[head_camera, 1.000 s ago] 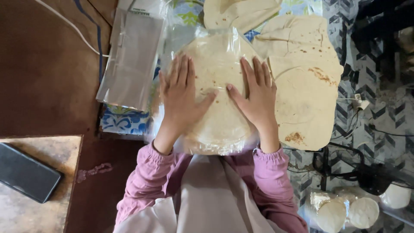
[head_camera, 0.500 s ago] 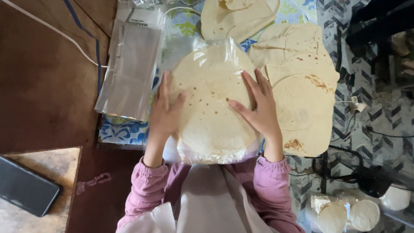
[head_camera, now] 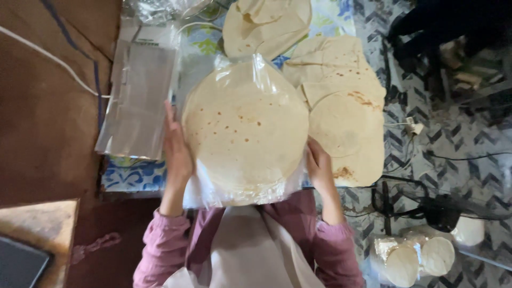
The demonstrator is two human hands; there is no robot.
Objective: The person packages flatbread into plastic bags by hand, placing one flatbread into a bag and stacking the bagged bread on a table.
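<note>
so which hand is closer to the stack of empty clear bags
Left. The left hand grips the bagged flatbread stack's edge right beside the empty clear bags; the right hand holds the far edge.

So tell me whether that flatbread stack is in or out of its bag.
In: clear plastic bag wraps the flatbread stack, with film bunched along its top and bottom edges.

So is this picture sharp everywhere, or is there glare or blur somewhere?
In the head view, soft daylight falls evenly; the clear bag around the stack of flatbreads shows pale glare along its crinkles, the left hand and right hand look slightly smeared, and the far right floor is dim and soft.
</note>
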